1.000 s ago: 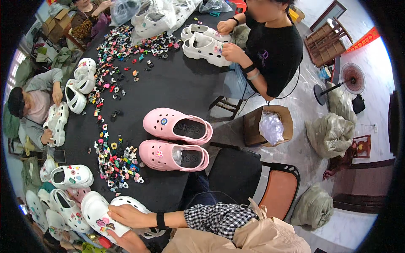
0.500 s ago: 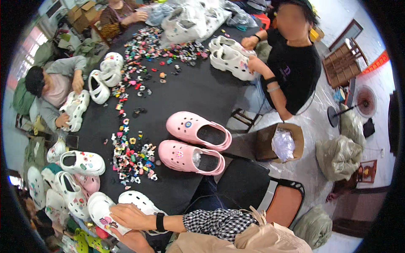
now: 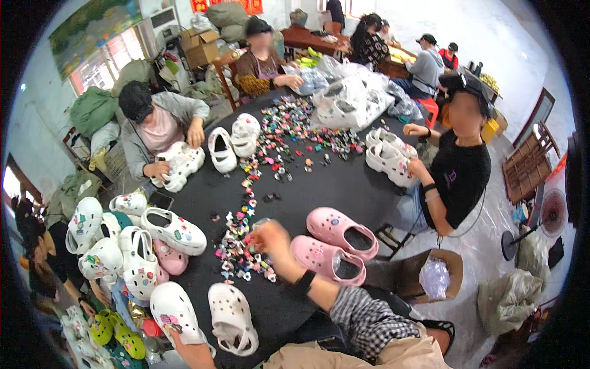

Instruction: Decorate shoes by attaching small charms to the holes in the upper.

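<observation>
My left hand [image 3: 187, 349] grips a white clog [image 3: 174, 310] at the near left; the clog has pink and dark charms on its toe, and it hides most of my fingers. Beside it on the black table [image 3: 206, 261] rests a second white clog [image 3: 230, 310], where I can make out no charms. My right hand [image 3: 268, 240] reaches over a pile of small coloured shoe charms [image 3: 236, 252], its fingers smeared by motion, so what they hold cannot be told. Two pink clogs [image 3: 335, 232] with charms lie just right of this hand.
Several charm-covered white clogs [image 3: 136, 261] are heaped at the left edge. Across the table, two seated people [image 3: 163, 123] [image 3: 458, 154] handle white clogs. More charms [image 3: 295, 126] spread toward bagged clogs [image 3: 351, 101] at the back. A cardboard box [image 3: 452, 270] holding clear plastic stands at right.
My right hand has left the white clog and moved up and right to the charm pile. The left hand still holds the clog. The view has tilted up, showing more of the room.
</observation>
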The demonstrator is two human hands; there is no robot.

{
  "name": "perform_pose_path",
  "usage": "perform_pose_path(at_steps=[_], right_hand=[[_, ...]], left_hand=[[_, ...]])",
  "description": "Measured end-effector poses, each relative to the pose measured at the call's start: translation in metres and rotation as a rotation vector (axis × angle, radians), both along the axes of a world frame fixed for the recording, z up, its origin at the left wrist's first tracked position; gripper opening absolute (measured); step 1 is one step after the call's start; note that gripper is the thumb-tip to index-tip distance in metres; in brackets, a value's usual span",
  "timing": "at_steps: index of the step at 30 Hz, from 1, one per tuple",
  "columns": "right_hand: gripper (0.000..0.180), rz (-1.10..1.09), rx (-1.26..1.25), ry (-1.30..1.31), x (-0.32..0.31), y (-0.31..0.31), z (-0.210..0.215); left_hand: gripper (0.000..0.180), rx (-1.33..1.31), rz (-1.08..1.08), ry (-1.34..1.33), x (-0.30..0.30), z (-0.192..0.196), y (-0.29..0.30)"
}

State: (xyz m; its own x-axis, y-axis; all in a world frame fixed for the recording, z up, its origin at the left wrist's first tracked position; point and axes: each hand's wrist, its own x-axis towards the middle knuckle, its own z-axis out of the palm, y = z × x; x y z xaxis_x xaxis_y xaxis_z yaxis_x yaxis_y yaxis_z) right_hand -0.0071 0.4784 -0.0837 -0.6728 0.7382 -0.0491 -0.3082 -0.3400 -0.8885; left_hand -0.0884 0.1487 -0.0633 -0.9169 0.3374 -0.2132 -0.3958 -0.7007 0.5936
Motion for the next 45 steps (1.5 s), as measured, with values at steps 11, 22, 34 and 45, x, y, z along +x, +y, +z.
perform_pose_path(at_steps=[11, 22, 34, 45], right_hand=[[0.033, -0.559, 0.192, 0.209, -0.009, 0.248, 0.104], [0.031, 0.114, 0.241, -0.541, -0.029, 0.074, -0.059], [0.026, 0.554, 0.522, -0.471, -0.032, -0.100, -0.044], [0.027, 0.279, 1.078, -0.467, -0.049, -0.172, -0.077]], left_hand=[[0.030, -0.759, 0.137, 0.497, -0.047, -0.044, 0.049], [0.038, -0.546, 0.071, 0.070, -0.004, -0.034, 0.019], [0.038, -0.530, 0.134, 0.091, 0.006, -0.040, 0.060], [0.049, -0.723, -0.259, -0.102, 0.013, -0.067, 0.056]])
